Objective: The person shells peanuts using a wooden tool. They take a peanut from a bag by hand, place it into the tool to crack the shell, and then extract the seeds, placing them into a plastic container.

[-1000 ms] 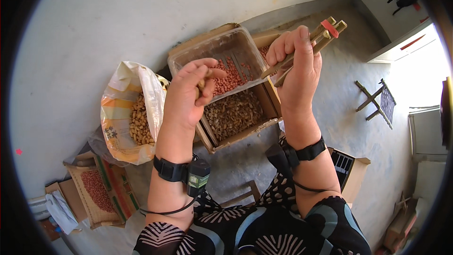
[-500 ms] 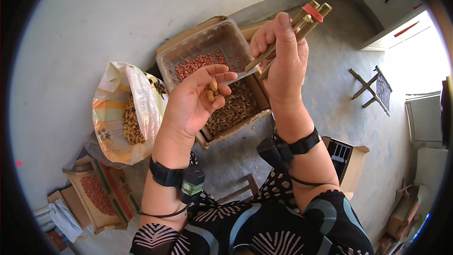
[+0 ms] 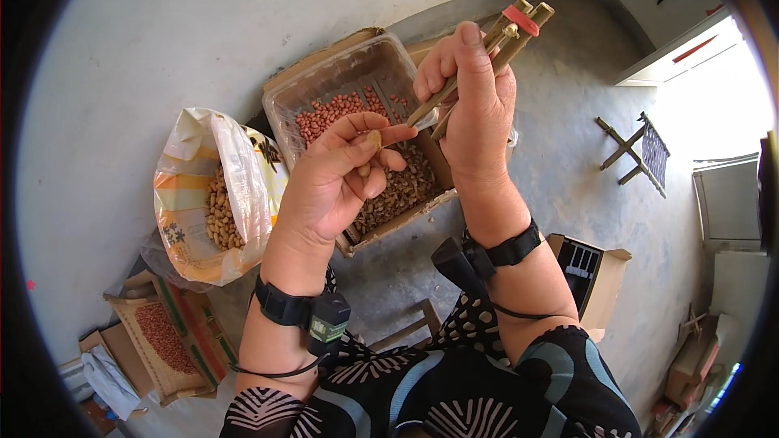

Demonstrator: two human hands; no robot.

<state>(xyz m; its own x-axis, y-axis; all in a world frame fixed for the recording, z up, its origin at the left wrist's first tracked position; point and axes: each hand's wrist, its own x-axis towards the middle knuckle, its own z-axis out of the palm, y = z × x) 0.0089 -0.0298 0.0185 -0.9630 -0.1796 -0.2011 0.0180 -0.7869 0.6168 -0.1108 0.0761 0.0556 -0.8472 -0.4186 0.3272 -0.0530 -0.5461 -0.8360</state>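
My left hand (image 3: 341, 178) is partly curled, palm up, holding unshelled peanuts (image 3: 372, 146) between thumb and fingers. Its index finger reaches toward the tips of a wooden tool (image 3: 510, 45) of sticks bound with a red band, which my right hand (image 3: 479, 113) grips. Beneath both hands, a clear plastic tub (image 3: 324, 61) with red peanut kernels (image 3: 333, 109) sits on a cardboard box (image 3: 398, 223) containing broken shells (image 3: 406, 186). Left of these, a plastic sack (image 3: 191, 174) holds unshelled peanuts (image 3: 223, 219).
At lower left stand an open sack (image 3: 166, 337) of red kernels and cardboard. A folding stool (image 3: 653, 158) stands on the floor to the right, near a bright doorway. An open box (image 3: 608, 276) is beside my right arm. A wall (image 3: 122, 73) runs behind the containers.
Both hands have moved left in the picture, the right also upward. My left hand has turned more palm-up, and its thumb now lies over the peanuts it holds.
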